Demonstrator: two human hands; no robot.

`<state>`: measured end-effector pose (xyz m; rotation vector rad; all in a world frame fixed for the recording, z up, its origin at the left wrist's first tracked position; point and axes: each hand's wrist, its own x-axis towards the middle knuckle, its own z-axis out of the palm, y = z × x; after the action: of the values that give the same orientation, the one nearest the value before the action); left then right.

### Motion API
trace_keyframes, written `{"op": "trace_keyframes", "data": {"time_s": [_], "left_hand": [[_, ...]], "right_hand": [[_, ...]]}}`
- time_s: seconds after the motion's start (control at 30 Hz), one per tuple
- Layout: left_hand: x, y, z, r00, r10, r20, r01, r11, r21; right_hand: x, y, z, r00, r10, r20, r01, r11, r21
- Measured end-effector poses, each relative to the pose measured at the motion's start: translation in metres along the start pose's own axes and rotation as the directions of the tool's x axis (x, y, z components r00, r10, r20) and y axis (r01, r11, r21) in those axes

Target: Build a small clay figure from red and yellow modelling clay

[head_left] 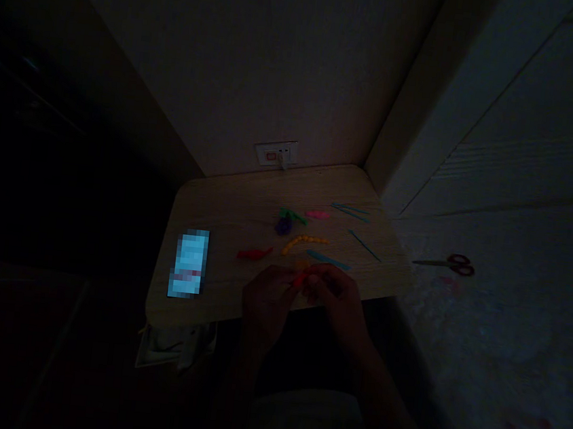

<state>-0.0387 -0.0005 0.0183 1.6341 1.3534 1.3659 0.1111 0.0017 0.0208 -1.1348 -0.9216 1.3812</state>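
Near the table's front edge, my left hand (266,299) and my right hand (335,293) meet. Their fingertips pinch a small red-orange soft piece (301,280), whose kind the dim light hides. An orange knobbly strand (302,241) curves just beyond the fingers, with a flat blue strip (328,259) beside it. To the left lies a red piece with narrow ends (255,254). Farther back, a green piece (292,216) touches a purple clump (284,226), and a pink knobbly piece (317,214) rests beside them.
Thin blue sticks (364,246) lie on the right of the wooden table (220,207). A lit phone (188,263) is at the left. Behind is a wall socket (276,153) with a plug. Scissors (445,263) lie off the table at right. An open drawer (175,346) shows below.
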Motion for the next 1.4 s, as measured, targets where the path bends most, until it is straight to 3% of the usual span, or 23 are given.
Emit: {"op": "trace_keyframes", "data": {"time_s": [0.1,0.2,0.43,0.53,0.73,0.93,1.07,1.17,1.23,1.3,1.4], "left_hand": [[-0.002,-0.001,0.002,0.99,0.131,0.054,-0.136,0.983,0.126],[-0.002,-0.005,0.0,0.977,0.179,0.116,-0.2,0.958,0.203],[0.013,-0.024,-0.036,0.988,0.129,0.082,-0.148,0.941,0.303],[0.014,-0.022,-0.041,0.991,0.1,0.085,-0.117,0.967,0.226],[0.007,-0.009,-0.021,0.986,-0.062,0.152,0.067,0.997,-0.027],[0.004,-0.006,-0.01,0.952,-0.263,0.156,0.297,0.915,-0.272],[-0.001,-0.008,-0.004,0.955,-0.272,0.119,0.296,0.896,-0.329],[-0.003,-0.006,-0.004,0.988,-0.141,0.069,0.15,0.974,-0.17],[-0.002,-0.006,-0.01,0.994,-0.023,0.103,0.025,1.0,-0.018],[0.003,-0.01,-0.021,0.985,0.073,0.157,-0.092,0.989,0.114],[0.017,-0.028,-0.041,0.984,0.133,0.117,-0.169,0.903,0.396]], "right_hand": [[0.0,0.004,0.0,1.0,0.019,-0.007,-0.019,1.0,-0.01],[0.0,0.008,0.0,1.0,0.019,-0.001,-0.019,0.999,-0.039],[0.0,0.005,0.001,1.0,-0.01,-0.028,0.008,0.998,-0.055],[0.001,0.004,0.001,1.0,-0.011,-0.01,0.01,0.999,-0.054],[0.002,0.004,-0.004,0.996,-0.086,0.026,0.089,0.985,-0.149],[0.003,0.001,-0.003,0.987,-0.158,-0.008,0.155,0.973,-0.172],[0.0,0.003,0.004,0.974,-0.222,0.05,0.228,0.954,-0.194],[-0.002,0.006,0.007,0.979,-0.164,0.119,0.184,0.964,-0.19],[-0.003,0.008,0.007,0.988,-0.105,0.116,0.126,0.973,-0.194],[-0.002,0.008,0.004,0.995,-0.063,0.073,0.075,0.981,-0.179],[0.0,0.006,-0.002,0.998,-0.058,0.002,0.057,0.99,-0.128]]}}
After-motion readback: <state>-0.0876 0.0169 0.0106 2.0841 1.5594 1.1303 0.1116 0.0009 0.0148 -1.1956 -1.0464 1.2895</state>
